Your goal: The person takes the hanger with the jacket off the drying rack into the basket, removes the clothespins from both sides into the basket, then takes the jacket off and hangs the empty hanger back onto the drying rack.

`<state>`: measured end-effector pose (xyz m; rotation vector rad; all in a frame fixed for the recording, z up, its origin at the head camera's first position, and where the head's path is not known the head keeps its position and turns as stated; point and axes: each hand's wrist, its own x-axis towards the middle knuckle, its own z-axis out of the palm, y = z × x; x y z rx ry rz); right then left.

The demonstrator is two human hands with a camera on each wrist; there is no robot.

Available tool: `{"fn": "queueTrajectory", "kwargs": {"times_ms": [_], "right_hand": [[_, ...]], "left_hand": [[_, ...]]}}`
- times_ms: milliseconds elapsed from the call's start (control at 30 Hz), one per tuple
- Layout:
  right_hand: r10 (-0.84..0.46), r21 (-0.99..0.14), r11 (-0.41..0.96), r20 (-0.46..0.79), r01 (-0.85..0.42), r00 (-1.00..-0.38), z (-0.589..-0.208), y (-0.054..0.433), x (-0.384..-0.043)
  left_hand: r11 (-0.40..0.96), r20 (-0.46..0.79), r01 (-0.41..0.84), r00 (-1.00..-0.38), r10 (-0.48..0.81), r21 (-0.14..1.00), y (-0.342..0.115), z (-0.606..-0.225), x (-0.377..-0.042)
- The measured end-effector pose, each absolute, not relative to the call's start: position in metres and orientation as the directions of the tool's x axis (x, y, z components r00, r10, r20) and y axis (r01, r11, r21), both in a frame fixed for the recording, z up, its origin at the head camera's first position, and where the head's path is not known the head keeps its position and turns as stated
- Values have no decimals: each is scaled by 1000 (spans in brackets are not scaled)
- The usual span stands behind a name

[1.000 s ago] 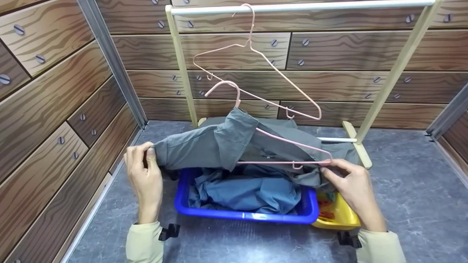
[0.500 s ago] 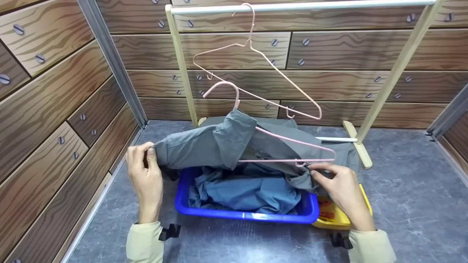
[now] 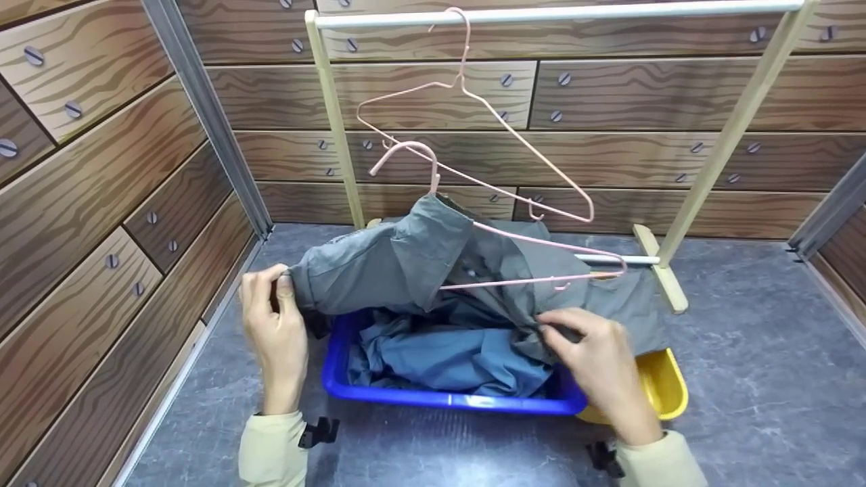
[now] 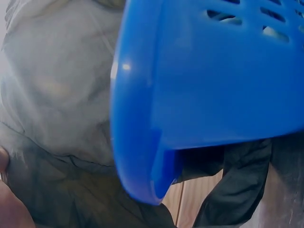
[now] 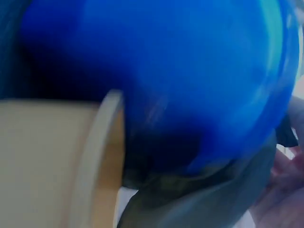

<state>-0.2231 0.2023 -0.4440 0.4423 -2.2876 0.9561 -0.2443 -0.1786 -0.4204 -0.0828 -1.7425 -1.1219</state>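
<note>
A grey-green collared shirt is spread over a pink hanger. The hanger's left half is hidden inside the shirt, its hook rises from the collar, and its right end sticks out bare. At the shirt's left shoulder end, my left hand pinches the cloth between thumb and fingers. My right hand pinches the shirt's front edge, below the bare hanger bar and over the basket's right part. Beneath the shirt stands a blue basket, also large in the left wrist view, with blue cloth heaped inside.
Behind, a second pink hanger hangs from the white rail of a wooden-legged rack. A yellow bin stands right of the basket, partly covered by my right arm and the shirt. Plank-patterned walls enclose the table.
My right hand has moved left along the hanger's lower bar with the cloth, leaving the hanger's right end bare. The held hanger's right side has risen slightly; my left hand barely shifts.
</note>
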Motion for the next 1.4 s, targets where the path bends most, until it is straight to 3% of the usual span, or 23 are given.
{"fn": "queueTrajectory", "kwargs": {"times_ms": [133, 233, 333, 533, 700, 800, 1000, 1100, 1400], "right_hand": [[-121, -414, 669, 759, -617, -640, -450, 175, -217], [-152, -378, 671, 771, -638, -618, -458, 157, -214], [-179, -381, 695, 730, -610, -660, -465, 145, -211], [-218, -432, 754, 547, -495, -808, -465, 141, -206], [-236, -426, 768, 507, -479, -829, -451, 148, -201], [-225, -413, 733, 602, -540, -766, -439, 159, -200], [-120, -388, 606, 818, -694, -563, -418, 187, -206], [-60, -392, 604, 847, -694, -529, -414, 198, -208], [-12, -495, 627, 766, -602, -642, -418, 216, -213]], "left_hand": [[573, 784, 539, -481, -392, 617, -176, -422, -246], [571, 789, 549, -478, -385, 611, -172, -423, -248], [565, 790, 555, -481, -381, 610, -167, -425, -248], [578, 788, 545, -504, -353, 607, -163, -429, -249], [583, 779, 531, -524, -343, 614, -158, -430, -248], [582, 784, 541, -527, -328, 608, -156, -431, -249], [580, 799, 573, -539, -265, 579, -154, -433, -251], [583, 804, 584, -547, -232, 565, -153, -433, -252], [569, 800, 597, -566, -200, 565, -149, -435, -253]]}}
